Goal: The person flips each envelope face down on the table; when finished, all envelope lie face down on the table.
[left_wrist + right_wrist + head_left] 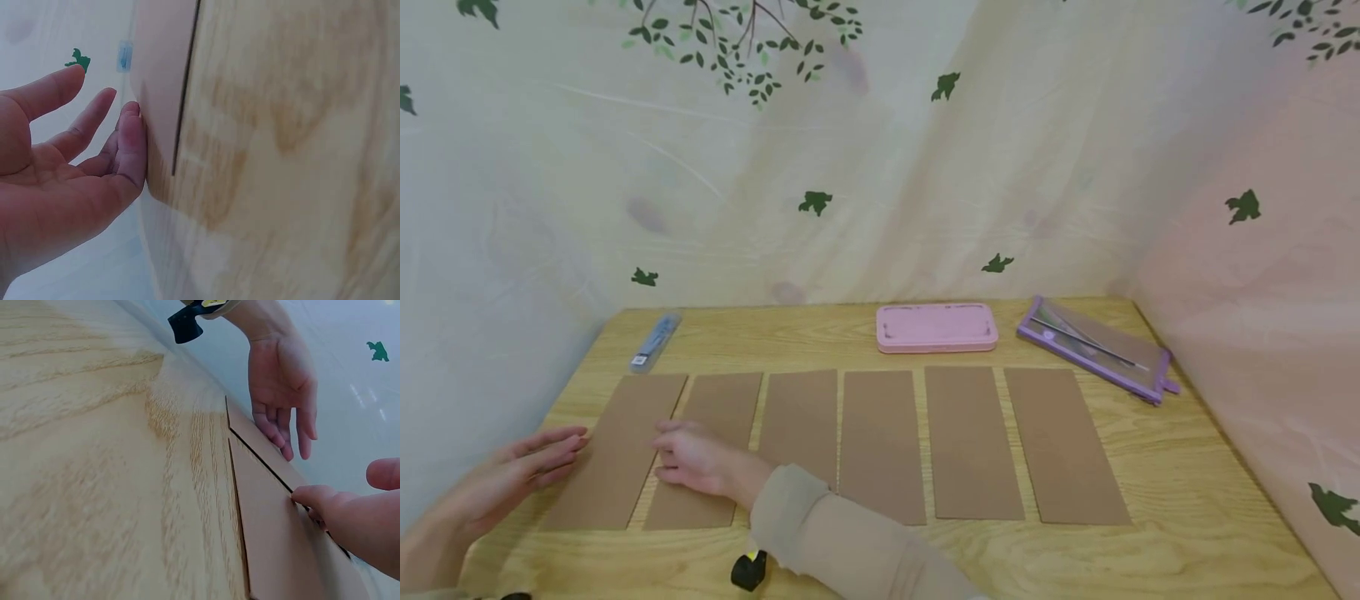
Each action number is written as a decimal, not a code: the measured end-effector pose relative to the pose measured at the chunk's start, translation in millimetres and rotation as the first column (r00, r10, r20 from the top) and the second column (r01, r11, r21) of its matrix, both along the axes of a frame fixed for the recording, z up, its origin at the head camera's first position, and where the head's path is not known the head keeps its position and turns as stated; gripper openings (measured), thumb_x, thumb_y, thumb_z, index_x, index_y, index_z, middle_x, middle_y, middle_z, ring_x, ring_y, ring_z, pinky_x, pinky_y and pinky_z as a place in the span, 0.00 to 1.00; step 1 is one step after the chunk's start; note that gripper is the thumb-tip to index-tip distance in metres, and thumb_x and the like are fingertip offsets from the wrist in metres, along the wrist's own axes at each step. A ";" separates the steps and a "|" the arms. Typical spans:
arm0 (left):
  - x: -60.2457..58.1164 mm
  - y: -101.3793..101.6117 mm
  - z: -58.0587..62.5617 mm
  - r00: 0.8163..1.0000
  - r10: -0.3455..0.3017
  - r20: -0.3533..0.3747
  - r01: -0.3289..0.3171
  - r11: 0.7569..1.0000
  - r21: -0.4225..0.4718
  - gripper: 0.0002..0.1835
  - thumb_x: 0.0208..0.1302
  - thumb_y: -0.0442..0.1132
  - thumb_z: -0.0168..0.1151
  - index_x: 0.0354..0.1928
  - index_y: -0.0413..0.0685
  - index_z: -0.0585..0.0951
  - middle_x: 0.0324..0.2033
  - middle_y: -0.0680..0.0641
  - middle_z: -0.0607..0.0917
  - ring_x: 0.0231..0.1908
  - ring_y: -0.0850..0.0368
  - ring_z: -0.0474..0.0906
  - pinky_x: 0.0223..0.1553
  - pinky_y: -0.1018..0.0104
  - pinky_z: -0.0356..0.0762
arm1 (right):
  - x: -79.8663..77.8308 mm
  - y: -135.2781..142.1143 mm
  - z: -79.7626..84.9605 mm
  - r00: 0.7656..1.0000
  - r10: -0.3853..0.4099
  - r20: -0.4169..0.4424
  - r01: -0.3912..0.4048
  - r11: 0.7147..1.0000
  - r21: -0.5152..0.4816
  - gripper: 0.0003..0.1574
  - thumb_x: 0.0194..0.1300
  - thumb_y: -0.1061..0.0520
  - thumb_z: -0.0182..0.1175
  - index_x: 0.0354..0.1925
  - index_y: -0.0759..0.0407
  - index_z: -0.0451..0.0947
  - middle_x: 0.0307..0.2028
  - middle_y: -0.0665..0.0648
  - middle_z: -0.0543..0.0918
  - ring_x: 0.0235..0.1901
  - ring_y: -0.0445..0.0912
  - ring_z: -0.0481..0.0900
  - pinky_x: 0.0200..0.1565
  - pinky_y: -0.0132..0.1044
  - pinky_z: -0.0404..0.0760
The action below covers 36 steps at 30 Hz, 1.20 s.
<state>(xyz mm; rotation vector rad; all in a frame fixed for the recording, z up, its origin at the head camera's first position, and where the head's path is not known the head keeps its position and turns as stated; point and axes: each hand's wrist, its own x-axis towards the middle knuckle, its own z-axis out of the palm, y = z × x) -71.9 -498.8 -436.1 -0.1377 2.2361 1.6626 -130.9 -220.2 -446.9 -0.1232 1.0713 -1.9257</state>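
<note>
Several brown cardboard rectangles lie flat in a row on the wooden table. My left hand point(523, 467) is at the outer edge of the leftmost cardboard piece point(617, 450), fingers extended and fingertips right at that edge. In the left wrist view the same hand point(81, 156) shows its palm, with nothing held in it. My right hand point(696, 458) reaches across over the second cardboard piece point(722, 408). Its fingertips touch down along the narrow gap between the first two pieces, as the right wrist view also shows with the hand point(369, 519) low on the cardboard.
Behind the row stand a pink case point(936, 327) and a purple-edged clear pouch point(1093, 350) with thin rods inside. A slim clear packet point(655, 342) lies at the back left. A black wrist device point(748, 571) is near my right sleeve. A patterned curtain point(887, 167) borders the table.
</note>
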 end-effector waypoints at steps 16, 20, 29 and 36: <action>1.2 4.5 -5.1 0.996 0.069 0.049 -0.060 0.984 -0.171 0.24 0.82 0.46 0.48 0.68 0.34 0.72 0.46 0.79 0.74 0.45 0.82 0.74 0.44 0.79 0.77 | -11.9 9.0 -5.3 0.999 0.047 0.020 -0.047 0.999 -0.011 0.31 0.76 0.66 0.46 0.74 0.66 0.60 0.73 0.67 0.62 0.73 0.62 0.59 0.68 0.67 0.59; 2.4 3.6 -6.2 0.996 0.079 0.051 -0.070 0.986 -0.154 0.16 0.81 0.46 0.48 0.63 0.51 0.77 0.45 0.79 0.75 0.44 0.82 0.74 0.43 0.80 0.76 | -15.9 10.9 -6.7 0.998 0.038 0.059 -0.037 0.999 -0.015 0.29 0.77 0.65 0.48 0.73 0.66 0.62 0.74 0.69 0.61 0.71 0.66 0.61 0.66 0.68 0.61; 0.9 4.7 -6.8 0.996 0.082 0.038 -0.077 0.991 -0.112 0.10 0.81 0.44 0.48 0.54 0.66 0.78 0.45 0.79 0.76 0.45 0.83 0.73 0.43 0.80 0.77 | -20.8 14.1 -10.1 0.996 0.048 0.069 -0.048 0.999 -0.012 0.28 0.76 0.65 0.48 0.72 0.68 0.64 0.71 0.72 0.64 0.69 0.66 0.65 0.66 0.67 0.63; 0.9 5.7 -6.4 0.997 0.074 0.030 -0.070 0.990 -0.124 0.11 0.82 0.44 0.48 0.57 0.62 0.78 0.46 0.79 0.75 0.45 0.83 0.73 0.43 0.80 0.76 | -22.5 14.9 -12.2 0.996 0.040 0.082 -0.040 0.999 -0.011 0.28 0.76 0.65 0.48 0.72 0.70 0.63 0.71 0.72 0.65 0.69 0.66 0.65 0.66 0.67 0.63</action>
